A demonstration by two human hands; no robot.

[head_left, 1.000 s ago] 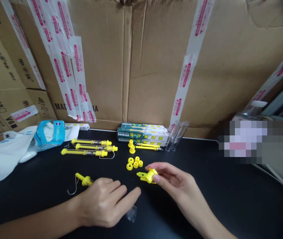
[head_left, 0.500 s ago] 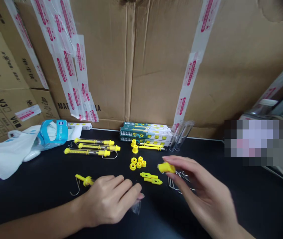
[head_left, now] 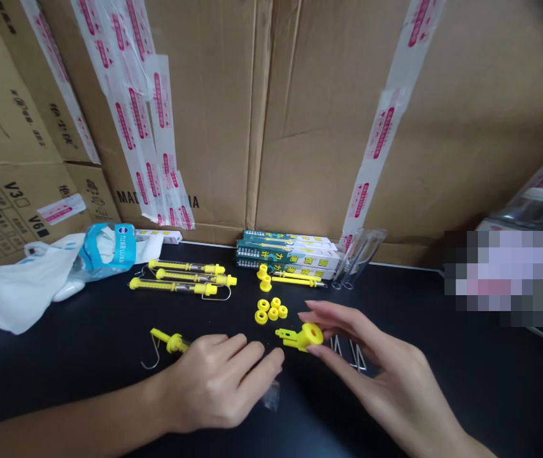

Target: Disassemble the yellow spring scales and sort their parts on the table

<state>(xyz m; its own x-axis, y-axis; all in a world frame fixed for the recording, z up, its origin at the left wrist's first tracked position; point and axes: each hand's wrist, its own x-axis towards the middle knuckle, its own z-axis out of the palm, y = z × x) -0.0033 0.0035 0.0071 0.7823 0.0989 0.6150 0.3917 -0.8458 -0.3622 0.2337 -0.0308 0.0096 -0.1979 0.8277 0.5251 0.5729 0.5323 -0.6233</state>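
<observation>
My left hand (head_left: 218,381) is closed around the tube of a spring scale (head_left: 174,343); its yellow collar and wire hook stick out to the left, and a clear end shows past my fingers. Between the thumb and fingers of my right hand (head_left: 380,359) is a yellow plastic cap (head_left: 308,345), its round hole turned toward me. Just behind the cap, flat yellow pieces (head_left: 286,334) lie on the black table, partly hidden. Several wire hooks (head_left: 354,353) lie under my right hand. Beyond, small yellow rings (head_left: 261,317) and two flanged yellow caps (head_left: 265,284) rest apart from both hands.
Three spring scales (head_left: 185,278) lie at the back left beside a blue-and-white tissue pack (head_left: 121,247). Stacked printed boxes (head_left: 285,254) and clear tubes (head_left: 359,257) stand against the cardboard wall (head_left: 319,127). Thin yellow rods (head_left: 295,280) lie before the boxes.
My right hand has brought the yellow cap lower and nearer to my left hand, turning its hole toward me. My left hand keeps hold of the spring scale. The view has shifted slightly.
</observation>
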